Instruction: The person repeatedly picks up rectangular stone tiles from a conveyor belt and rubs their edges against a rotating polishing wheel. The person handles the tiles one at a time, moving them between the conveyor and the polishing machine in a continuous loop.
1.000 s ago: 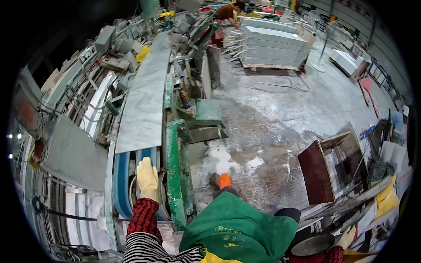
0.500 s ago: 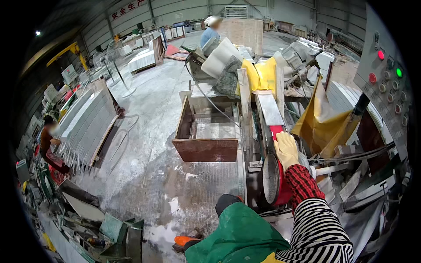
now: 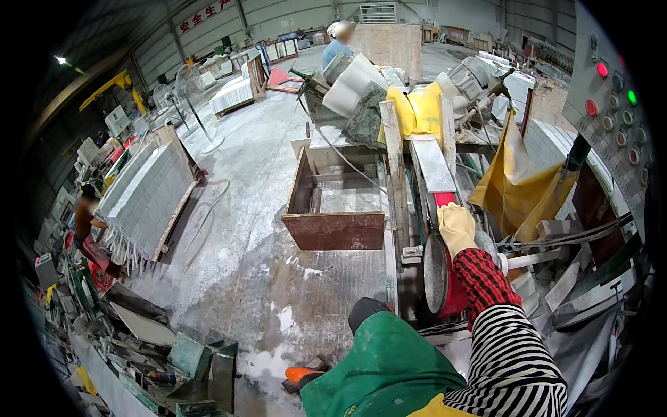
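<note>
Head view: right of centre, the right hand (image 3: 456, 226), in a creamy rubbery glove, lies over the smooth red belt (image 3: 455, 297), fingers together; whether it grips, I cannot tell. The flat, pale-grey slab (image 3: 432, 165) lies just beyond. Fingertips seem safest clear of the round, dusty roller (image 3: 435, 273). The left hand is out of view.
</note>
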A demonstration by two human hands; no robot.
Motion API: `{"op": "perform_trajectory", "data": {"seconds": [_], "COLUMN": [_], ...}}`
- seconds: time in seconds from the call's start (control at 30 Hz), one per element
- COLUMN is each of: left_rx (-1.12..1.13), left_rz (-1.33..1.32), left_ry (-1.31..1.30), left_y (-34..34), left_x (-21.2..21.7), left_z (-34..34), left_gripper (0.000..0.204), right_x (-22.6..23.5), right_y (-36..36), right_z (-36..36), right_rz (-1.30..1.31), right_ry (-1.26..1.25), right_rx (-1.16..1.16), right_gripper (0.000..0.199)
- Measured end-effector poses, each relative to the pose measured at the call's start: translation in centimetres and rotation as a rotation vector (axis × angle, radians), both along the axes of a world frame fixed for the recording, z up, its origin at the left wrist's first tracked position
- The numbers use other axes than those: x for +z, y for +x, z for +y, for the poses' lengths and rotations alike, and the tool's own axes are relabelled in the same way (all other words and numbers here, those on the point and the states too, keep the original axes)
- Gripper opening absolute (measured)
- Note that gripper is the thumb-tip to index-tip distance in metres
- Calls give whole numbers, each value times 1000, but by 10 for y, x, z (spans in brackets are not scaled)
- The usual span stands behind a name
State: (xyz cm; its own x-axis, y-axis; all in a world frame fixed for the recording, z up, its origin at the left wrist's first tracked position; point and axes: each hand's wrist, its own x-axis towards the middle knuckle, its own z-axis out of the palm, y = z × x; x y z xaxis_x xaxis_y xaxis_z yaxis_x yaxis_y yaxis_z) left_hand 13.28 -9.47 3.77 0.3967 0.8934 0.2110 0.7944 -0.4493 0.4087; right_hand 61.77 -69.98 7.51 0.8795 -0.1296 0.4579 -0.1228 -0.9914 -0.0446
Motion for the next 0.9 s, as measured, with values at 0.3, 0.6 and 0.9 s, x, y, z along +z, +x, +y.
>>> {"op": "perform_trajectory", "data": {"seconds": [0.3, 0.6, 0.9], "left_rx": [15, -21, -26], "left_rz": [8, 20, 16], "left_ry": [14, 8, 16], "left_y": [5, 10, 13], "left_x": [-7, -12, -17], "left_z": [-3, 2, 9], "left_gripper": [58, 57, 55], "right_x": [19, -17, 6], "right_y": [-10, 0, 5], "right_z": [18, -6, -1], "right_rz": [-7, -161, 40], "right_ry": [30, -3, 72], "right_rx": [-81, 195, -2], "right_gripper": [35, 22, 27]}}
